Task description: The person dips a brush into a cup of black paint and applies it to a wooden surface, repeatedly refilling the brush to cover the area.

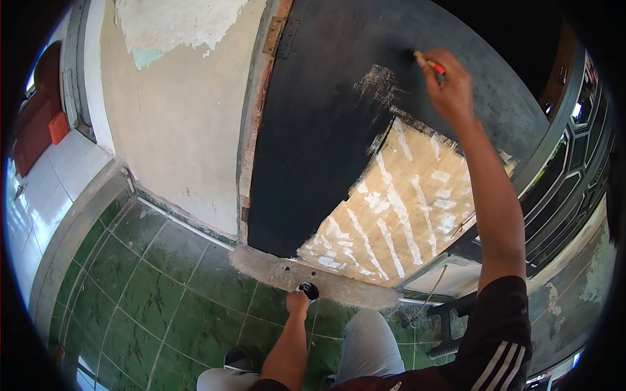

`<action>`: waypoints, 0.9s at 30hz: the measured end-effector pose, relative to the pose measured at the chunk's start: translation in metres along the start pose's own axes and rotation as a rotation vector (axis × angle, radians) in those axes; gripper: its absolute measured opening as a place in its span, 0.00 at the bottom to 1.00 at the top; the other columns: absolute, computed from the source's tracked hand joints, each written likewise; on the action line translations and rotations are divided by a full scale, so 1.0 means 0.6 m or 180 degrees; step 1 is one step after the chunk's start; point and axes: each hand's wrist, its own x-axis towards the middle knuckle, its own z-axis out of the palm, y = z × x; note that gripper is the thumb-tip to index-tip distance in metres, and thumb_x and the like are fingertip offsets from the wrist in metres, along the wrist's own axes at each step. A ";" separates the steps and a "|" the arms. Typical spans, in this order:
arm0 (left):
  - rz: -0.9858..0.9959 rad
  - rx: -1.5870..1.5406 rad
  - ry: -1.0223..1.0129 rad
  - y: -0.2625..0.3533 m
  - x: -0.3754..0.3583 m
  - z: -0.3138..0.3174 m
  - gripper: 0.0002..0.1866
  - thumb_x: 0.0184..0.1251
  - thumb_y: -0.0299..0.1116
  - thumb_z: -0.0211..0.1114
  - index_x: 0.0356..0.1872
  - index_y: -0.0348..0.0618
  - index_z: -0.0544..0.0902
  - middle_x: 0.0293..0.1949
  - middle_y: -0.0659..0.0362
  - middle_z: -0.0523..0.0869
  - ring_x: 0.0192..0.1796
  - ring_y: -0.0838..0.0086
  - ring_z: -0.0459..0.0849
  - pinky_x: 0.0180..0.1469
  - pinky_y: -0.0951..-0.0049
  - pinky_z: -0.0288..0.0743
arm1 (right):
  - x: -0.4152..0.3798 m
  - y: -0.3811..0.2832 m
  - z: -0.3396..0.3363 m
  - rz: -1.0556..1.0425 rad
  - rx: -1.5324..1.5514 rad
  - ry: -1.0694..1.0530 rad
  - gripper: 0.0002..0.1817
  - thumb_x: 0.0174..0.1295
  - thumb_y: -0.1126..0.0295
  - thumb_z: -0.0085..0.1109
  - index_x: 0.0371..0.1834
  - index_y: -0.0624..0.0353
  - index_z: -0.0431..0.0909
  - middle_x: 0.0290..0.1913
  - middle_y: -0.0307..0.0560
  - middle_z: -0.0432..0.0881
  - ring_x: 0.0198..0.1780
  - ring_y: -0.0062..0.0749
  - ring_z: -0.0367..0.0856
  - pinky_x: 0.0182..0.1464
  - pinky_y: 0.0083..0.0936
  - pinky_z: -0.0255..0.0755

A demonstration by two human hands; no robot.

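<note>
My right hand [450, 85] is raised, closed around a paintbrush [433, 66] with a red-ended handle. Its dark bristles touch the upper part of a door [306, 124], where black paint covers the surface. Pale wood with white streaks [404, 215] shows across the door's lower right, and a thinly covered patch [378, 81] lies left of the brush. Down near the floor, my left hand [297, 303] grips a small container of black paint [309, 289]. How the fingers wrap around it is partly hidden.
Left of the door is a peeling beige wall [182, 124], with a rusty hinge [274, 36] on the frame. Green tiles [169, 313] cover the floor. A dark plastic stool [450, 326] stands by my right side, and a metal grille [567, 182] is at right.
</note>
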 end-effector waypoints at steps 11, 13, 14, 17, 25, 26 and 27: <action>0.0107 0.0061 -0.0022 0.006 -0.012 -0.018 0.22 0.77 0.42 0.56 0.55 0.34 0.88 0.57 0.37 0.88 0.59 0.43 0.86 0.60 0.49 0.80 | -0.194 -0.114 0.126 -0.0623 0.0399 -0.1046 0.06 0.62 0.76 0.66 0.41 0.61 0.83 0.44 0.47 0.86 0.47 0.44 0.86 0.51 0.34 0.81; 0.0093 0.0116 0.0011 0.004 -0.013 -0.022 0.22 0.78 0.42 0.56 0.54 0.34 0.88 0.57 0.37 0.88 0.59 0.43 0.87 0.60 0.49 0.80 | -0.165 -0.112 0.111 0.0529 0.1337 -0.0892 0.08 0.72 0.68 0.67 0.41 0.63 0.85 0.40 0.50 0.88 0.38 0.44 0.88 0.43 0.32 0.80; 0.0101 0.0180 0.0002 0.000 -0.010 -0.021 0.22 0.78 0.42 0.56 0.54 0.34 0.88 0.57 0.38 0.88 0.59 0.43 0.87 0.60 0.50 0.80 | -0.136 -0.098 0.103 0.0767 0.1253 -0.0717 0.08 0.71 0.68 0.68 0.42 0.62 0.86 0.39 0.51 0.88 0.37 0.42 0.87 0.42 0.30 0.79; 0.0148 0.0200 0.0015 -0.014 0.005 0.001 0.22 0.78 0.42 0.55 0.55 0.34 0.88 0.58 0.38 0.88 0.59 0.43 0.87 0.61 0.50 0.80 | -0.042 -0.031 0.076 0.1002 0.0834 -0.0439 0.09 0.70 0.67 0.70 0.43 0.63 0.88 0.36 0.53 0.88 0.35 0.36 0.87 0.40 0.27 0.77; 0.0018 -0.0046 -0.0067 0.016 -0.023 0.019 0.22 0.79 0.42 0.55 0.55 0.35 0.88 0.57 0.39 0.89 0.59 0.43 0.87 0.61 0.50 0.80 | 0.007 -0.030 0.067 -0.1182 -0.0859 -0.0053 0.13 0.58 0.77 0.65 0.47 0.61 0.85 0.48 0.49 0.86 0.50 0.44 0.84 0.52 0.35 0.81; 0.0006 -0.0074 -0.0099 0.025 -0.030 0.014 0.22 0.79 0.42 0.55 0.55 0.35 0.88 0.56 0.39 0.89 0.59 0.43 0.87 0.61 0.50 0.80 | -0.026 -0.032 0.084 -0.1350 -0.1006 -0.0378 0.15 0.55 0.78 0.64 0.48 0.60 0.85 0.50 0.48 0.85 0.52 0.45 0.82 0.54 0.36 0.81; -0.0007 -0.0100 -0.0128 0.030 -0.034 0.010 0.22 0.79 0.42 0.55 0.55 0.35 0.88 0.56 0.39 0.89 0.59 0.43 0.87 0.61 0.50 0.80 | -0.066 -0.039 0.113 -0.1298 -0.1271 -0.0721 0.19 0.50 0.77 0.62 0.48 0.60 0.83 0.50 0.46 0.82 0.54 0.43 0.81 0.57 0.34 0.81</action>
